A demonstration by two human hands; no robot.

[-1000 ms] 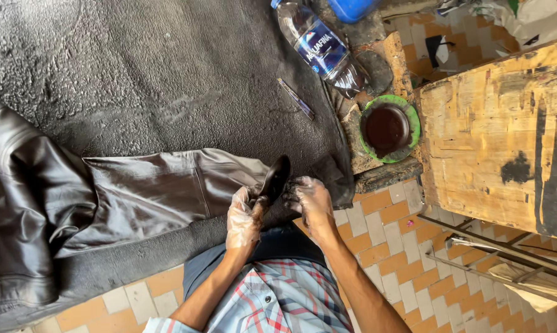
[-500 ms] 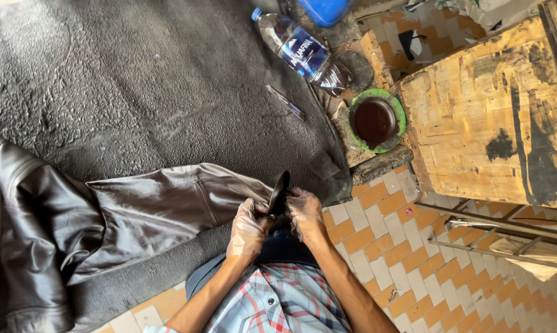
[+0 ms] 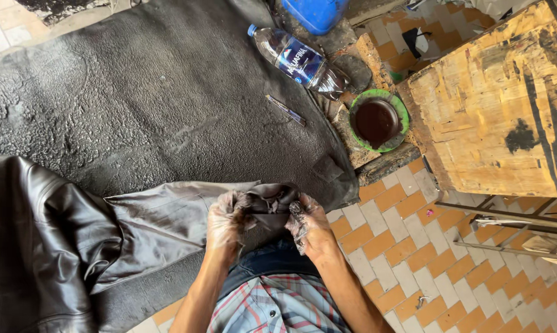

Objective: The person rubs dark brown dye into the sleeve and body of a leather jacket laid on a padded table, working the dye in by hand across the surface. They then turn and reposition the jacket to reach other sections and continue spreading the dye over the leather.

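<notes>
Dark cloth [image 3: 272,203] bunched, clutched between left hand [image 3: 226,219], right hand [image 3: 309,225]; jacket sleeve [image 3: 167,216] beside

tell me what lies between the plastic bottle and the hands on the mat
In the head view, a thin pen-like tool lies on the dark mat between the plastic bottle and the two hands, left hand, right hand.

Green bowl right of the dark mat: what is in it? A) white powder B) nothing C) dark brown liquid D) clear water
C: the green bowl holds a dark brown liquid that fills most of it, while both hands, left hand and right hand, grip the jacket sleeve cuff away from it.
</notes>
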